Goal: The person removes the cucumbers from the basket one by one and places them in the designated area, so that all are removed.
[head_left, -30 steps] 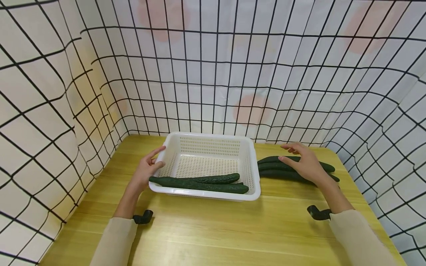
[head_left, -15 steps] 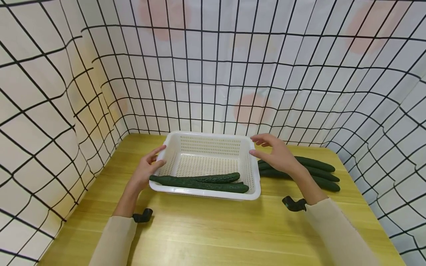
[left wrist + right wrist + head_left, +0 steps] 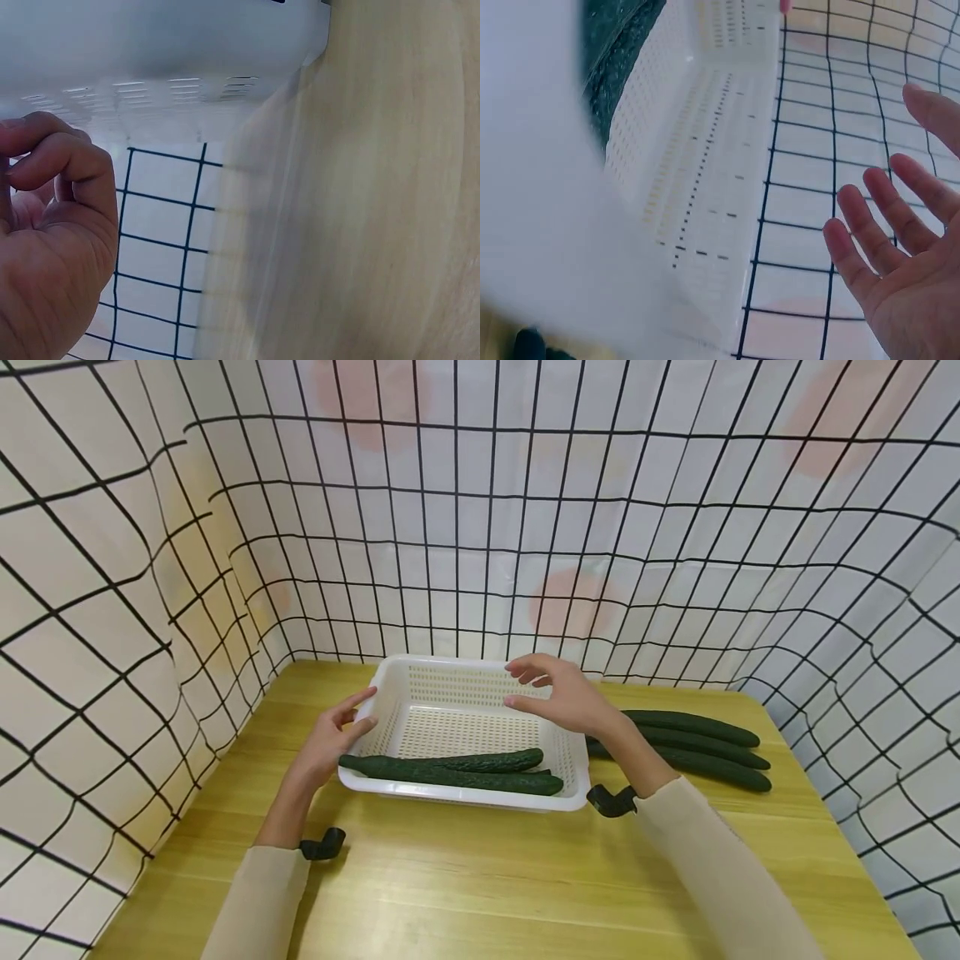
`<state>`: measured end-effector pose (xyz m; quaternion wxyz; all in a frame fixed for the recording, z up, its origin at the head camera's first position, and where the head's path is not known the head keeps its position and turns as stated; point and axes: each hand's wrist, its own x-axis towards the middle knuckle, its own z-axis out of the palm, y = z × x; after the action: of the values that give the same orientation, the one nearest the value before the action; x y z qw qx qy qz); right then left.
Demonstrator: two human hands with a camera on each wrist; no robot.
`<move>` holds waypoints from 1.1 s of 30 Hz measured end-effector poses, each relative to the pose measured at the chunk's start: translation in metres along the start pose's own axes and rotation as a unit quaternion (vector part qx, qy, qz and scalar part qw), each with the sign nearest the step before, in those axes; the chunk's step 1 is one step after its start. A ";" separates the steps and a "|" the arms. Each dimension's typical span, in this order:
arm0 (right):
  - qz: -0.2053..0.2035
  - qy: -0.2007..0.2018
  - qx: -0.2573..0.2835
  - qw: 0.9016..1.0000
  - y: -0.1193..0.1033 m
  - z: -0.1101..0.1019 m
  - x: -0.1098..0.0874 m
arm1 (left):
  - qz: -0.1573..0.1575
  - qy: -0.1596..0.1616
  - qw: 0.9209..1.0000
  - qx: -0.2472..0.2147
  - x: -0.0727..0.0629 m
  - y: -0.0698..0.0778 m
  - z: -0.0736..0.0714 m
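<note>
A white plastic basket (image 3: 467, 803) with slotted walls stands on the wooden table. At its left end my left hand (image 3: 327, 739) grips the rim, thumb on the inner side; in the left wrist view that hand (image 3: 60, 240) has curled fingers against the basket wall (image 3: 172, 45). Above the basket's right side hovers my right hand (image 3: 566, 695), fingers spread and holding nothing. The right wrist view shows this hand (image 3: 907, 255) with its palm bare. Several dark green cucumbers (image 3: 465, 776) lie along the basket's near side, one end resting on the left rim.
Right of the basket, several more cucumbers (image 3: 705, 745) lie side by side on the table (image 3: 465, 885), partly hidden by my right forearm. A white cloth with a black grid (image 3: 487, 543) walls the table at the back and both sides.
My right hand has moved left from over the cucumbers on the table to above the basket. The left hand keeps its grip, and the basket has stayed in place.
</note>
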<state>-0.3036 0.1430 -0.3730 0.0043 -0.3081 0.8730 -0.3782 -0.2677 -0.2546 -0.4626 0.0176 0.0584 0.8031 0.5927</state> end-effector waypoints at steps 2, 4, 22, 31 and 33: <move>0.005 -0.017 0.002 1.000 -0.003 0.004 0.005 | -0.001 0.001 1.000 -0.001 0.000 0.000 0.000; 0.006 -0.034 0.003 0.999 -0.005 0.009 0.010 | -0.002 0.002 1.000 -0.003 0.000 0.000 -0.001; 0.012 -0.123 -0.023 0.992 -0.006 0.040 0.046 | -0.010 0.005 1.000 -0.027 0.001 -0.003 -0.001; 0.023 -0.181 -0.022 0.983 0.005 0.042 0.050 | -0.013 0.010 1.000 -0.023 0.002 0.000 0.001; 0.024 -0.180 -0.022 0.983 0.007 0.041 0.051 | -0.013 0.011 1.000 -0.024 0.002 -0.001 0.001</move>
<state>-0.3382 0.0923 -0.3950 0.1634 -0.3499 0.8733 -0.2969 -0.2699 -0.2536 -0.4634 0.0182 0.0413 0.7895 0.6121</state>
